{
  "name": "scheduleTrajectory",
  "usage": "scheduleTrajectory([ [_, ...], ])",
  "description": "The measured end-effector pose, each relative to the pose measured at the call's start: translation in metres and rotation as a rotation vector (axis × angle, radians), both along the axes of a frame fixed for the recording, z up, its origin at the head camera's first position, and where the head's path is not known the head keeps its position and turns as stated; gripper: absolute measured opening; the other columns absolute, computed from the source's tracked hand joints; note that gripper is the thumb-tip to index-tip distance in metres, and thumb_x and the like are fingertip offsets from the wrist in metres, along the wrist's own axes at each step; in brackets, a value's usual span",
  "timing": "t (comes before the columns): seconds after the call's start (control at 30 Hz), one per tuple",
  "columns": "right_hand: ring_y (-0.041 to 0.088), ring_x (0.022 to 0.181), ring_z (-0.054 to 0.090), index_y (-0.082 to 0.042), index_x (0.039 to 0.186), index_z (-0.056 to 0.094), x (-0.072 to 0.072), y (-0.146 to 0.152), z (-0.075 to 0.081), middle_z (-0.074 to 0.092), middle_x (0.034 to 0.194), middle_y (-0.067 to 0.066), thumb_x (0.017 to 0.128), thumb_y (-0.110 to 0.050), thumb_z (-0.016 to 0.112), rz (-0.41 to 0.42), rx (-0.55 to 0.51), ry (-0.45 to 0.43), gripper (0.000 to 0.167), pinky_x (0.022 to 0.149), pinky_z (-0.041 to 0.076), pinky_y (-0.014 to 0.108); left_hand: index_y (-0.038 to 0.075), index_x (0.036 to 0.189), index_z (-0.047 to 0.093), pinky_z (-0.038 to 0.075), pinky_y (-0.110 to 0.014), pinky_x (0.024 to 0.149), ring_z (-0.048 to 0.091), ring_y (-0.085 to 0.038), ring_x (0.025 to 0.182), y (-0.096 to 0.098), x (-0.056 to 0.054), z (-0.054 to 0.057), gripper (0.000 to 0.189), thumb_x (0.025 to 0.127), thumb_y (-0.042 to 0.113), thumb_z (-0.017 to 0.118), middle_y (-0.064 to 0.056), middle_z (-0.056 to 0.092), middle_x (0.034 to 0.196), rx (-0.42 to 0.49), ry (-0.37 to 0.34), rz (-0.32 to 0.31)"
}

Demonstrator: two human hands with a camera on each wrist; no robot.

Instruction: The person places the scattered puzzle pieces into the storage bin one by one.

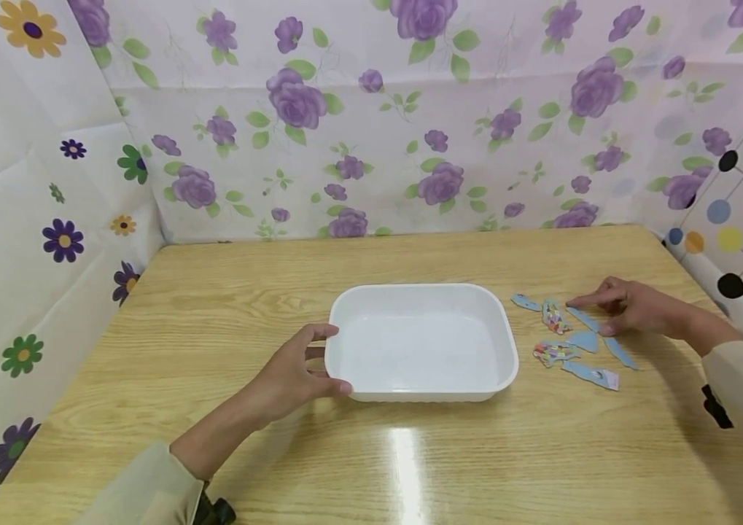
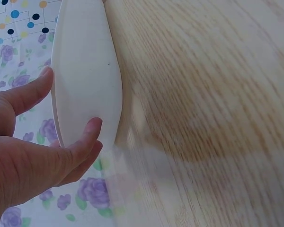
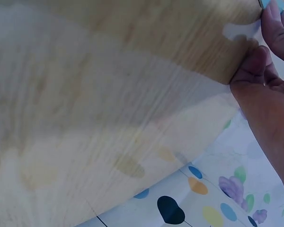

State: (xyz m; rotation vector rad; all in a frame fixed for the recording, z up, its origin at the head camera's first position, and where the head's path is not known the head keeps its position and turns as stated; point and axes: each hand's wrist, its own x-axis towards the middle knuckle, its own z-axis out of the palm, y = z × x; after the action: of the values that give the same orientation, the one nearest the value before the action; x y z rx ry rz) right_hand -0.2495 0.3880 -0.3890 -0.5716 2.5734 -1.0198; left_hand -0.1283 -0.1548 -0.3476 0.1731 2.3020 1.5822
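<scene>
A white rectangular tray (image 1: 421, 397) with rounded corners sits mid-table. My left hand (image 1: 295, 372) holds its left end, thumb and fingers spread around the rim and outer wall. In the left wrist view the tray's wall (image 2: 87, 61) shows between the fingertips. To the tray's right lie several light-blue cut pieces, two of them with a multicoloured pattern (image 1: 553, 318). My right hand (image 1: 640, 310) is over the group. Its straight index finger reaches one end of a thin blue strip (image 1: 584, 319) and its thumb the other end; the remaining fingers are folded.
A wood-grain table (image 1: 240, 292) carries everything. Another blue piece with a pale tip (image 1: 590, 375) lies nearest the front. Behind stands a purple-flowered sheet (image 1: 358, 146); patterned sheets flank both sides. Light glares on the tabletop in front of the tray.
</scene>
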Motion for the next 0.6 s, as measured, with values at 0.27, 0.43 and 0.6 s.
scheduleTrajectory([
  [0.27, 0.018, 0.074, 0.032, -0.008, 0.129, 0.062, 0.0034, 0.0005, -0.0093, 0.037, 0.084, 0.009, 0.08, -0.01, 0.075, -0.004, -0.002, 0.063, 0.051, 0.06, 0.033, 0.03, 0.004, 0.142, 0.034, 0.054, -0.038, 0.087, 0.056, -0.039, 0.116, -0.0008, 0.0002, 0.0014, 0.084, 0.074, 0.009, 0.083, -0.017, 0.033, 0.145, 0.022, -0.006, -0.004],
  [0.43, 0.015, 0.077, 0.036, -0.011, 0.131, 0.06, 0.0048, 0.0022, -0.0098, 0.044, 0.088, 0.008, 0.084, -0.014, 0.073, -0.017, 0.031, 0.081, 0.049, 0.062, 0.035, 0.028, 0.004, 0.142, 0.033, 0.054, -0.038, 0.087, 0.056, -0.04, 0.116, -0.0015, 0.0001, 0.0023, 0.084, 0.075, 0.008, 0.082, -0.019, 0.031, 0.144, 0.034, -0.004, -0.013],
  [0.6, 0.015, 0.085, 0.042, -0.014, 0.135, 0.058, 0.0068, 0.0019, -0.0043, 0.054, 0.1, 0.006, 0.088, -0.02, 0.071, -0.046, 0.066, 0.084, 0.049, 0.068, 0.037, 0.024, 0.003, 0.143, 0.033, 0.054, -0.039, 0.086, 0.055, -0.041, 0.117, -0.0014, 0.0, 0.003, 0.083, 0.075, 0.007, 0.082, -0.019, 0.03, 0.145, 0.041, 0.001, -0.02],
])
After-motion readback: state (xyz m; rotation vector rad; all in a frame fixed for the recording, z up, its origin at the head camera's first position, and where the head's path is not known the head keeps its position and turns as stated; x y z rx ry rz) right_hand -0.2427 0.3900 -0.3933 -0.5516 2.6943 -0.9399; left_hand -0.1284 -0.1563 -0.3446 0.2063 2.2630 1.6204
